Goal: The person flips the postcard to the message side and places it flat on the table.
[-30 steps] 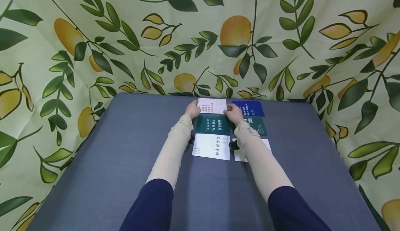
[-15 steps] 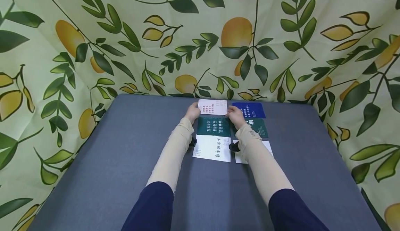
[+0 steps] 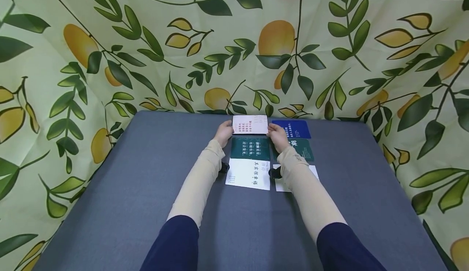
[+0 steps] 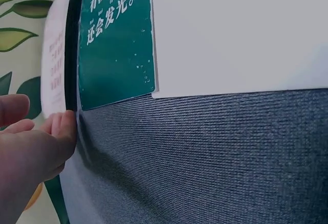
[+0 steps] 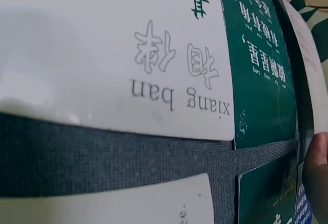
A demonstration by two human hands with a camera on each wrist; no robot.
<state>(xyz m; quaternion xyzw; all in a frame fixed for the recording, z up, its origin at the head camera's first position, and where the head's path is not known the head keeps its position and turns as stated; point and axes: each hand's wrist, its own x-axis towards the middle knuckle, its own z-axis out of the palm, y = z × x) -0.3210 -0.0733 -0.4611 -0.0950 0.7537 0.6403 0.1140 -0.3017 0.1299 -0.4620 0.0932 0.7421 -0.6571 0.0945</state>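
A white card with red printed characters (image 3: 250, 124) is held at the far end of the table by both hands. My left hand (image 3: 224, 133) grips its left edge; in the left wrist view the fingers (image 4: 64, 126) touch the card's near end. On the opposite edge, my right hand (image 3: 278, 136) pinches it between thumb and fingers. The card looks slightly raised, with a dark gap between it and a dark green card (image 3: 250, 148) below. A larger white card (image 3: 248, 174) with black characters adjoins the green one.
To the right lie a blue card (image 3: 298, 128), another green card (image 3: 303, 149) and a white card (image 3: 282, 184), the last partly hidden by my right forearm. A grey-blue cloth covers the table (image 3: 154, 189). Behind hangs a leaf-and-fruit patterned curtain (image 3: 234, 14).
The red-printed card has risen slightly, and the gap to the green card has widened. Both hands stay at its edges, and the other cards lie as before.
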